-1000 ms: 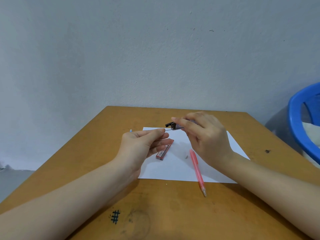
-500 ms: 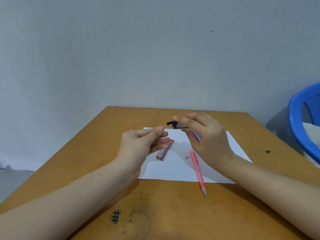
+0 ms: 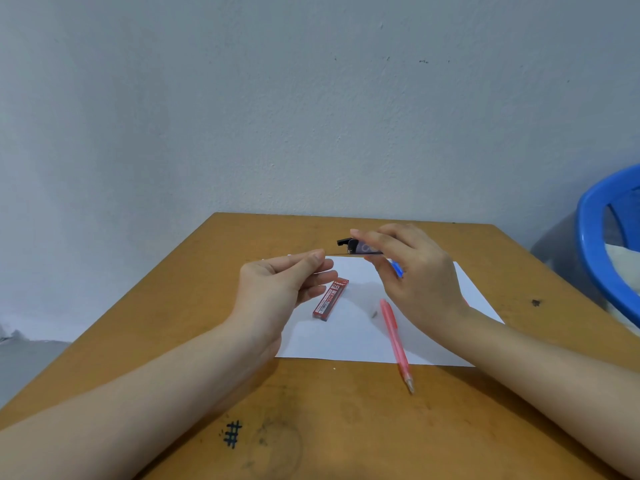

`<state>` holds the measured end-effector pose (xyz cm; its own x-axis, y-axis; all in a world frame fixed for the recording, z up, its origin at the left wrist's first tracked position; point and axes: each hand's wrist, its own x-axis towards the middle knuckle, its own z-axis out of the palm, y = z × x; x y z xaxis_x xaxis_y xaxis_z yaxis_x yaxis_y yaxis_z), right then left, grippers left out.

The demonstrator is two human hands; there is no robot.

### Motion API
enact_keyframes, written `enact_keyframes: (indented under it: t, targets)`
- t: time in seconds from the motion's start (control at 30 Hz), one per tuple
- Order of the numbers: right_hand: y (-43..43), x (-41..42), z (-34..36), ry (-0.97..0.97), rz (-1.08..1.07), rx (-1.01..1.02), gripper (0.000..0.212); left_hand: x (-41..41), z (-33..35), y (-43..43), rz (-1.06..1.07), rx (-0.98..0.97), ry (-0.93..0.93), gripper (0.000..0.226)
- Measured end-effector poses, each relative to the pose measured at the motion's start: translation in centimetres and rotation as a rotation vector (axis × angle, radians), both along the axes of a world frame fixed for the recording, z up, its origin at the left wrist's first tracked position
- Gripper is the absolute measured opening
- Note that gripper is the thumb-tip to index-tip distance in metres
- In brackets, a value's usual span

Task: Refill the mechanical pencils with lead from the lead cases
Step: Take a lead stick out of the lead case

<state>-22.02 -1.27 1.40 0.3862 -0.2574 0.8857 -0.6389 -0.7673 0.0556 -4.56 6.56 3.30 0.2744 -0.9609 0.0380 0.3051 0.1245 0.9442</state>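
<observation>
Our right hand (image 3: 415, 278) grips the dark lead case (image 3: 363, 249), lid flipped open, at twelve o'clock over the paper (image 3: 346, 344). Left hand (image 3: 277, 285): thumb against forefinger, and we can't tell if anything's pinched. Red lead case (image 3: 330, 299) lies mid-sheet, pink pencil (image 3: 396, 342) at its four o'clock.

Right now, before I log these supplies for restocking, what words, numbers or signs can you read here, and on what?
"2B": on the red lead case lying on the paper.
"Faster", probably: brand at that case's far end; its finer print is too small.
"#": a mark inked on the table.
Dark lead case in the right hand: pale marking, too blurred to read.
</observation>
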Motion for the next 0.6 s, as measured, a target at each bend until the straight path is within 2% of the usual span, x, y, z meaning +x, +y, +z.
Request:
enact_keyframes:
  t: [0.33,0.6]
  targets:
    - [0.47,0.23,0.00,-0.026,0.000,0.067,0.038,0.15,-0.10,-0.68,0.140,-0.073,0.001,0.010]
    - [0.83,0.46,-0.12,-0.038,0.001,0.123,0.036,0.26,0.09,-0.82,0.271,-0.273,-0.204,0.015]
